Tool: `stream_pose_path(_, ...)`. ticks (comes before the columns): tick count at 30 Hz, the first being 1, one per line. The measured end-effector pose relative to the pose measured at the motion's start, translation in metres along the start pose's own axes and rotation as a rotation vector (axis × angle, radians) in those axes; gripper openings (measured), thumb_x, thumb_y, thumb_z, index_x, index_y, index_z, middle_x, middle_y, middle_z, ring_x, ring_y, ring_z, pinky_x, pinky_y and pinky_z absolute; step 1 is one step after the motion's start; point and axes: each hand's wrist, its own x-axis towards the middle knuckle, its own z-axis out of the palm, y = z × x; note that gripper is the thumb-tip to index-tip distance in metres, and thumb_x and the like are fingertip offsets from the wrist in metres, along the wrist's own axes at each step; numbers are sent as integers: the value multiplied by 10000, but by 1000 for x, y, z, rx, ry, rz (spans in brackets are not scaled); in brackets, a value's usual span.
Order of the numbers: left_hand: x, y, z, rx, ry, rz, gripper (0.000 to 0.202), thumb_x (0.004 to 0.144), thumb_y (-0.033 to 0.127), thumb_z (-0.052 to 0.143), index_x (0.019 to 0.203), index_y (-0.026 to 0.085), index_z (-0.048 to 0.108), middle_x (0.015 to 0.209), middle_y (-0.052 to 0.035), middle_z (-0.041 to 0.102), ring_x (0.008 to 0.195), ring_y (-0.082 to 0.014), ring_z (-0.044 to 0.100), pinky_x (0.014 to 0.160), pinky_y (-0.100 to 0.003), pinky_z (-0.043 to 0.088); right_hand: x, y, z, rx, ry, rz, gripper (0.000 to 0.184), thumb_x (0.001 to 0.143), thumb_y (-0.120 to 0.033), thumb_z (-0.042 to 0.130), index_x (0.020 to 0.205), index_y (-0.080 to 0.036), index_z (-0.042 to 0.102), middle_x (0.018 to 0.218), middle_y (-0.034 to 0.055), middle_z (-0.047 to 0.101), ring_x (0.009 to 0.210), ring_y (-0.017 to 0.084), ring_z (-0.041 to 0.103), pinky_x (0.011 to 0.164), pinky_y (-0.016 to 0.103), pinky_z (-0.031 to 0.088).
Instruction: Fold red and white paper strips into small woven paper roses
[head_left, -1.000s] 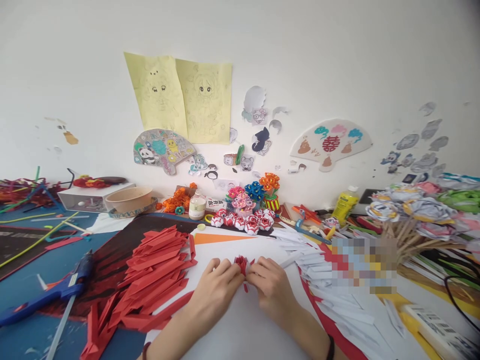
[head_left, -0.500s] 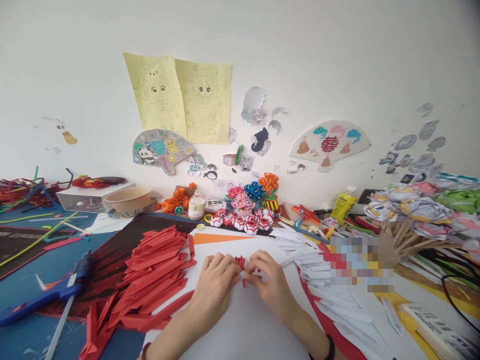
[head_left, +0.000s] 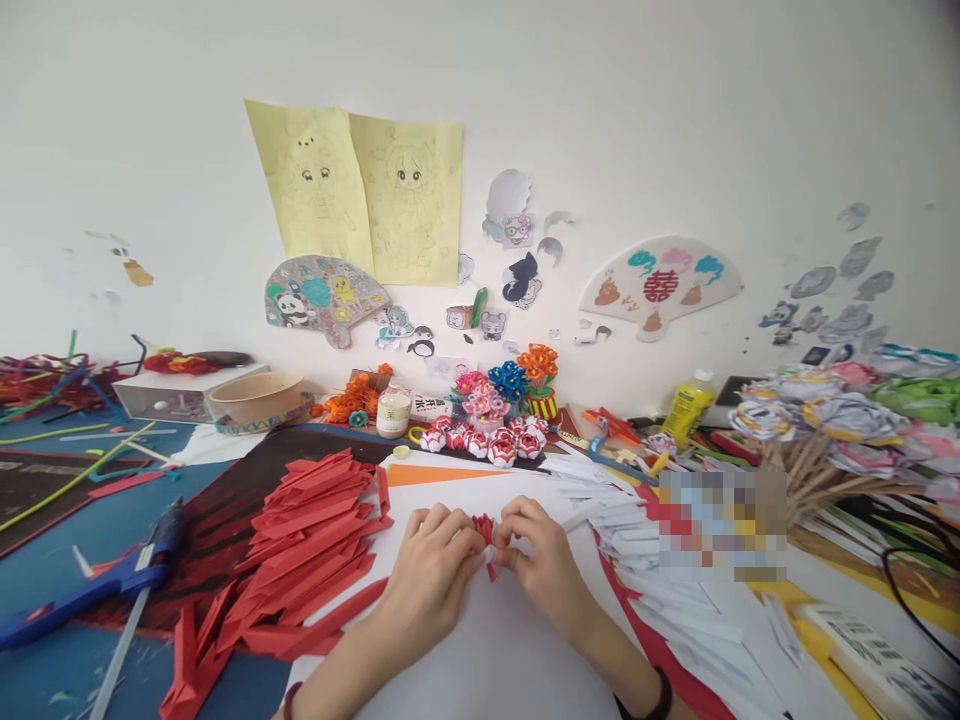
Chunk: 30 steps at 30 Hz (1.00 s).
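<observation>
Between my two hands is a small red and white folded paper flower (head_left: 483, 527), partly hidden by my fingers. My left hand (head_left: 437, 560) pinches it from the left, and my right hand (head_left: 534, 556) pinches it from the right. Both sit over a white paper sheet (head_left: 480, 660). A heap of folded red paper strips (head_left: 307, 550) lies to the left of my left hand. Folded white paper strips (head_left: 637, 540) spread out to the right of my right hand. Finished red and white paper flowers (head_left: 501, 445) stand in rows beyond my hands.
A blue glue gun (head_left: 142, 570) rests on the left. A tan bowl (head_left: 255, 398), a small jar (head_left: 393, 412) and a yellow bottle (head_left: 688, 408) line the back. Stemmed paper flowers (head_left: 847, 420) and a white box (head_left: 870, 655) are at right.
My hands stay nearly in place around the paper flower, with only slight finger shifts. The view has moved a little.
</observation>
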Motion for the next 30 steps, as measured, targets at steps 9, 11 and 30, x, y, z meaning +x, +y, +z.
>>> stream_pose_path(9,3,-1,2,-152,98,-161,215,945,316,474,790,210,578,849,-19,619,811,-180,499,740,-330,354,-2,-7,-5,-50,54,-116,101,857,-241,640,770,-204,602,830,21,570,813,186,526,726,303,407)
stream_pose_path(11,4,-4,1,-178,126,-223,235,941,338,480,772,211,581,822,-14,625,805,-183,507,753,-337,360,-2,-10,-8,-134,79,-176,132,846,-313,663,811,-203,601,824,23,585,796,190,524,715,311,395)
stream_pose_path(30,5,2,-4,-111,94,-255,227,938,309,473,754,201,551,851,-13,611,837,-194,491,747,-352,337,-13,5,13,-566,-12,-506,215,841,-84,436,668,-179,522,622,14,526,565,145,468,525,274,305)
